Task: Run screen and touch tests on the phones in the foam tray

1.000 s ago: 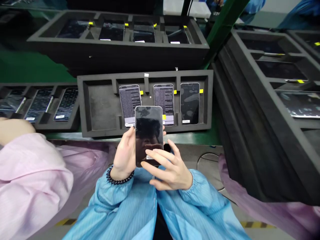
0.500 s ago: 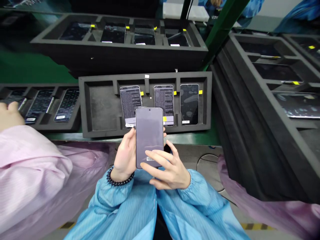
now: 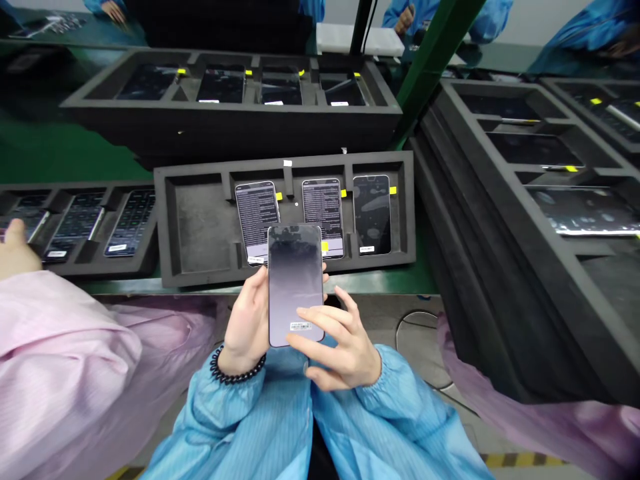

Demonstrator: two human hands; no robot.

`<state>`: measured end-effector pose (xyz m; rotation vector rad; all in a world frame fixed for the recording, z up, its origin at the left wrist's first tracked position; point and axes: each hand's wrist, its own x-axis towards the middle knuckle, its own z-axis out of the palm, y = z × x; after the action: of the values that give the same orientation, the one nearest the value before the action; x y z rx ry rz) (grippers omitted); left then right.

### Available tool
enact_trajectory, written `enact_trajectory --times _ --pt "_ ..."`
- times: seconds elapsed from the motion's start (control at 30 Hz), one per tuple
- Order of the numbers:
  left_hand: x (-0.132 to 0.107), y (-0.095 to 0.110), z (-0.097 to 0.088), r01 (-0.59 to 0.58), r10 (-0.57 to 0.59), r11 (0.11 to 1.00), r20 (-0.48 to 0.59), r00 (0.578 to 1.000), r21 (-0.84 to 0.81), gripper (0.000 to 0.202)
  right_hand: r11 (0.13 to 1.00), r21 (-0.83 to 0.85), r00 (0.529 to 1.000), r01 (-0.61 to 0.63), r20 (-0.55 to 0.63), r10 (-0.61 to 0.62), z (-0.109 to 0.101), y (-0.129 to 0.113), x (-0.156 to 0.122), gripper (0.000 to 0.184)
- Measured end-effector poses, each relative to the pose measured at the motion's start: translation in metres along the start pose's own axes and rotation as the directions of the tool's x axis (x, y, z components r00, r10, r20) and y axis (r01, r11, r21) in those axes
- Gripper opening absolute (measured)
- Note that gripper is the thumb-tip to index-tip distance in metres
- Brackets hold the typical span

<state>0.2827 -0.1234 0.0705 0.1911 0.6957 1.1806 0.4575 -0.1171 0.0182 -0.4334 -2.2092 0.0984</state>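
Note:
My left hand (image 3: pixel 245 320) grips a glossy black smartphone (image 3: pixel 295 287) by its left edge, holding it upright in front of me. The fingers of my right hand (image 3: pixel 340 353) lie across the phone's lower right, close to a small barcode label (image 3: pixel 300 327). A black beaded bracelet (image 3: pixel 235 370) circles my left wrist, and blue cuffed sleeves cover both arms. Just beyond the phone, a dark foam tray (image 3: pixel 200 227) holds several phones in slots, and the phone partly blocks the lower corner of one of them (image 3: pixel 257 223).
More foam trays of phones stand at the back (image 3: pixel 230 87), right (image 3: pixel 525 167) and left (image 3: pixel 75 223). A co-worker's hand (image 3: pixel 17 247) in a pink sleeve (image 3: pixel 65 353) reaches beside the left tray. A green bench edge (image 3: pixel 250 285) runs below the middle tray.
The phone has tilted, and its face has gone from a dark reflection to a grey sheen. The view has shifted slightly, and the co-worker's hand has moved further over the left tray.

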Motion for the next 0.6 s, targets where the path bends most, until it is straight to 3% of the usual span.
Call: enact_trajectory --times 0.17,0.6 --pt "-0.001 0.0 -0.001 0.027 -0.027 1.0 -0.005 1.0 0.003 0.056 0.999 -0.001 0.999 0.04 0.024 -0.04 0.001 0.001 0.0 0.041" --pt "0.001 -0.003 -0.002 0.008 -0.008 1.0 -0.047 0.999 -0.002 0.052 0.991 0.035 0.987 -0.128 -0.09 0.131 -0.014 0.014 0.008 0.054"
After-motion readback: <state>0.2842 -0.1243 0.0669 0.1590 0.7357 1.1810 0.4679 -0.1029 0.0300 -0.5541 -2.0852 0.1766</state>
